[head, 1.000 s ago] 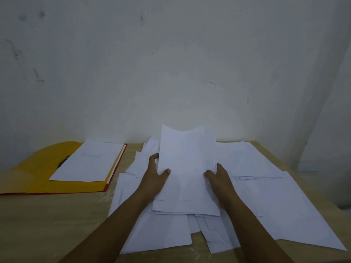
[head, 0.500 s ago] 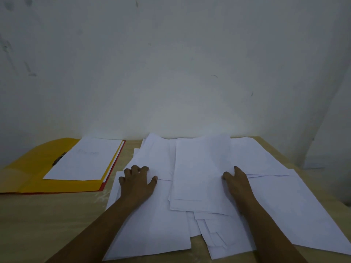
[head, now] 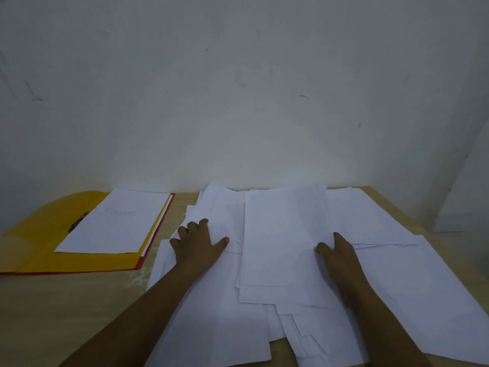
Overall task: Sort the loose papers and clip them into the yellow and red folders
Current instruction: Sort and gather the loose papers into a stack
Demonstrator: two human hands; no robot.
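Head-camera view: an open yellow card folder (head: pixel 34 234) lies flat at the far left edge of a pale wooden table (head: pixel 66 308), with a thin red folder edge (head: pixel 156 234) showing beneath its right side. Inside the yellow folder rests a neat stack of white sheets (head: pixel 113 223), its left margin under a dark metal clip (head: pixel 78 221). Faint writing marks the top sheet, too blurred to read.

Loose white papers (head: pixel 397 287) spread in overlapping layers from the table's middle to its right edge and up to the far edge against a grey-white wall (head: pixel 238 88). A taller sheaf of white pages (head: pixel 283 247) lies on top of the spread near the middle.

A person's left hand (head: pixel 198 245) rests palm down on the papers just left of the sheaf, fingers slightly bent and spread, thumb stretched toward the sheaf, its grip released and holding nothing. The right hand (head: pixel 338 252) lies at the sheaf's right side, thumb on top of the pages; its fingers are hidden behind the hand, so whether it grasps the sheaf cannot be told. Both bare forearms reach in from the near edge.
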